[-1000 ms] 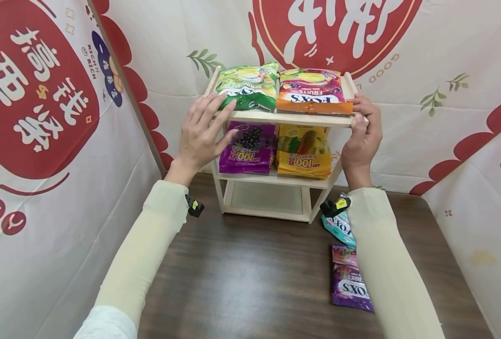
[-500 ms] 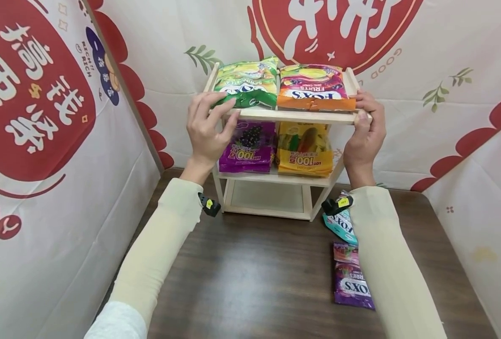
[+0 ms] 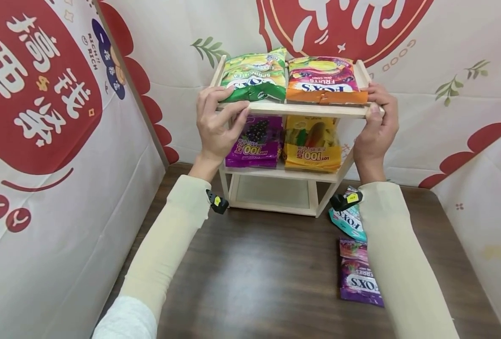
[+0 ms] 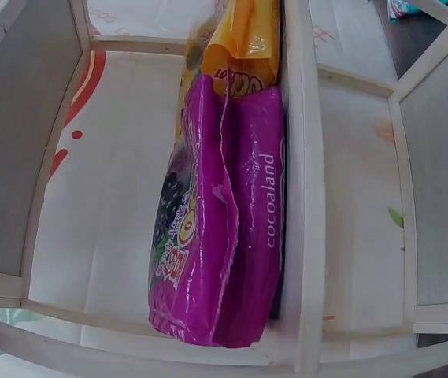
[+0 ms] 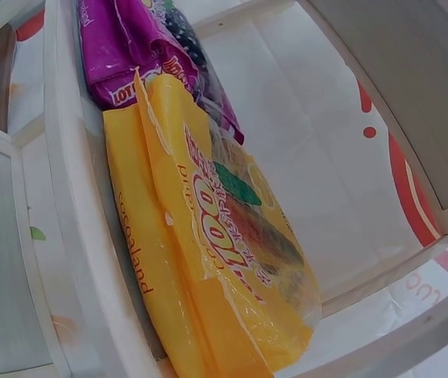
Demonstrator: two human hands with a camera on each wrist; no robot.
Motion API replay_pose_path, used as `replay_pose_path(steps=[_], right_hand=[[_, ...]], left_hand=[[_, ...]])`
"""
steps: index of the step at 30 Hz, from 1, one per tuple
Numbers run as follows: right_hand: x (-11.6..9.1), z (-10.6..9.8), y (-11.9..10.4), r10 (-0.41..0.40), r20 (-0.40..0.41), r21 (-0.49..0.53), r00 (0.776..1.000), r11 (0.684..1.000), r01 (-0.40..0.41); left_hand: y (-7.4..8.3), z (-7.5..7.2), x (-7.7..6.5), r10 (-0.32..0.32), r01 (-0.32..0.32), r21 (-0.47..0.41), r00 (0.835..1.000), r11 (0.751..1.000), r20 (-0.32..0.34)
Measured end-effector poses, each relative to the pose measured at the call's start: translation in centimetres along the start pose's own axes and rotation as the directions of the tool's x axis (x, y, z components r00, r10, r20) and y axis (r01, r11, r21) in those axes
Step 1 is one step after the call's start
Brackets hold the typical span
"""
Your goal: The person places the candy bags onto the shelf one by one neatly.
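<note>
A small wooden shelf rack [image 3: 301, 109] stands at the back of the table. My left hand [image 3: 215, 123] holds its top shelf at the front left corner, fingers over the edge beside a green Spring Tea candy bag [image 3: 256, 77]. At the opposite corner my right hand [image 3: 376, 132] grips the shelf, thumb on the front edge, next to an orange-and-red Fruits candy bag [image 3: 324, 80]. On the middle shelf a purple bag [image 4: 247, 197] with a dark grape picture leans beside a yellow mango-picture bag [image 5: 200, 236]. Both wrist views look onto this shelf; the hands barely show there.
Right of the rack, a teal Fox's bag [image 3: 347, 221] and a purple Berries bag [image 3: 358, 278] lie on the brown table [image 3: 250, 282], partly covered by the right sleeve. White printed cloth walls [image 3: 165, 70] enclose the back and sides.
My left hand has gone from spread fingers over the corner to curled fingers and thumb at the shelf's front edge. The right hand keeps its grip; the head view has shifted slightly.
</note>
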State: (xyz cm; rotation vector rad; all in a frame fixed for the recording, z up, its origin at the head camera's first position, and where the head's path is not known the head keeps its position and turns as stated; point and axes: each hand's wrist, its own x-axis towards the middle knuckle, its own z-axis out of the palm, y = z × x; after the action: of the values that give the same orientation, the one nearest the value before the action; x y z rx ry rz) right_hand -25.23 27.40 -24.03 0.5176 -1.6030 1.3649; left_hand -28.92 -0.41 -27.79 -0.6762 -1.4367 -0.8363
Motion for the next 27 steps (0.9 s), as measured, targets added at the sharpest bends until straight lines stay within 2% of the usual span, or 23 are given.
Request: replay_pose_path(steps=[6, 9, 15, 17, 22, 25, 27], right_hand=[[0.1, -0.9, -0.1, 0.036, 0.038, -0.033, 0.999, 0.999, -0.035], [0.3, -1.4, -0.3, 0.062, 0.086, -0.063, 0.994, 0.996, -0.056], [0.9, -3.1, -2.0, 0.200, 0.202, -0.134, 0.959, 0.975, -0.176], [0.7, -4.0, -2.7, 0.203, 0.218, -0.130, 0.955, 0.976, -0.177], [-1.5, -7.3, -4.1, 0.270, 0.187, -0.218, 0.944, 0.949, -0.229], [-3.5, -9.6, -3.9, 0.337, 0.191, -0.303, 0.922, 0.914, -0.272], [-4.8, -11.0, -3.4, 0.361, 0.220, -0.321, 0.906, 0.904, -0.282]], left_hand=[[0.5, 0.8, -0.5, -0.050, 0.050, 0.020, 0.999, 0.999, 0.009], [0.5, 1.0, -0.6, -0.062, 0.062, 0.023, 0.998, 0.998, 0.016], [0.2, 1.1, -0.2, -0.072, 0.071, 0.015, 0.997, 0.997, 0.024], [0.1, 1.0, -0.1, -0.074, 0.074, 0.012, 0.997, 0.997, 0.023], [0.2, 0.5, -0.1, -0.076, 0.076, 0.004, 0.997, 0.997, 0.024], [0.3, 0.3, 0.1, -0.073, 0.073, -0.004, 0.997, 0.997, 0.016], [0.4, 0.1, 0.1, -0.071, 0.071, -0.013, 0.997, 0.997, 0.006]])
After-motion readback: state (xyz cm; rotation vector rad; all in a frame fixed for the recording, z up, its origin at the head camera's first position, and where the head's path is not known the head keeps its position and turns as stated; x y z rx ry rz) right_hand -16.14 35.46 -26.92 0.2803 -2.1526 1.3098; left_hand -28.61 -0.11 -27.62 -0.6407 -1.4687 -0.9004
